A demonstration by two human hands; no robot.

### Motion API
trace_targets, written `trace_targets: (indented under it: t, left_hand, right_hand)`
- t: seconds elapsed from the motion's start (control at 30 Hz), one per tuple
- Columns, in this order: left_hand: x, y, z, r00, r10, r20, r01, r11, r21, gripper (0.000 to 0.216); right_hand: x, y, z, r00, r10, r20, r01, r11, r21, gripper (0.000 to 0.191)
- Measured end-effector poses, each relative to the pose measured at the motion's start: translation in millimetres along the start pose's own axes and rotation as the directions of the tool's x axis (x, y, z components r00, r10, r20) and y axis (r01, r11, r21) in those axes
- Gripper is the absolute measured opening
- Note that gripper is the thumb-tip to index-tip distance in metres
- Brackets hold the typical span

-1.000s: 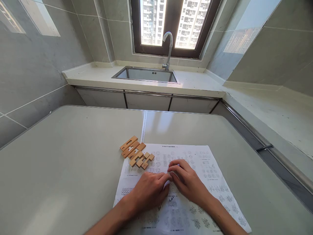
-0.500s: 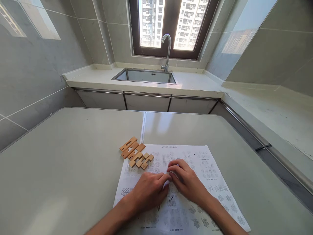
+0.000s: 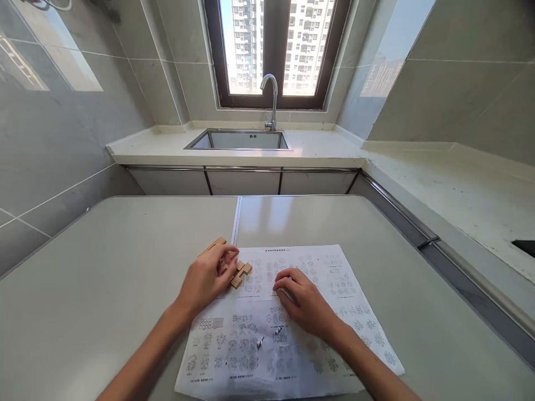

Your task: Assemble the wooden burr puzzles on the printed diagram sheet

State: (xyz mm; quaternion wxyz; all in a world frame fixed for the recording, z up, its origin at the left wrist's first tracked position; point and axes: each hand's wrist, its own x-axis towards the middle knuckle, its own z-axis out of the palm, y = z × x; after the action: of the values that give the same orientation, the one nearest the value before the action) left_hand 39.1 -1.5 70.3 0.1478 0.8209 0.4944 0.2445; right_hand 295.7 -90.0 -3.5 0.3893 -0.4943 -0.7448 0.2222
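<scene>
Your left hand [image 3: 211, 274] is covering some blocks [image 3: 236, 281] by the far-left corner of the paper [image 3: 292, 353] (I can't tell if it's gripping any). Your right hand [image 3: 303, 301] is resting there, loose and empty.

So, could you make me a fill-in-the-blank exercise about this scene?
The bare left hand partly hides small, notched, tan pieces made of ____.
The bare right hand is over a large, printed paper sheet coloured ____.
A curved silver metal tap rises behind the rectangular metal ____.

Missing words: wood; white; sink.
</scene>
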Motion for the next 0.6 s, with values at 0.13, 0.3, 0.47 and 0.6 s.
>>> trace_targets:
  t: [0.13,0.3,0.47,0.6]
  left_hand:
    - [15,-21,-22,0.967,-0.244,0.077,0.209,0.926,0.314,0.038]
    - [23,-25,-29,0.932,-0.321,0.169,0.227,0.879,0.419,0.044]
    - [31,-22,-27,0.912,-0.347,0.220,0.211,0.854,0.475,0.042]
    - [40,-23,-28,0.901,-0.359,0.245,0.191,0.834,0.517,0.039]
  right_hand:
    - [1,-2,-1,1.000,-0.009,-0.008,0.009,1.000,0.014,0.021]
    - [2,-5,-3,1.000,-0.018,-0.016,0.018,1.000,0.008,0.023]
    - [1,-6,-5,1.000,-0.022,-0.007,0.022,1.000,0.014,0.022]
    - [0,-5,-5,1.000,-0.028,-0.010,0.028,0.999,0.018,0.022]
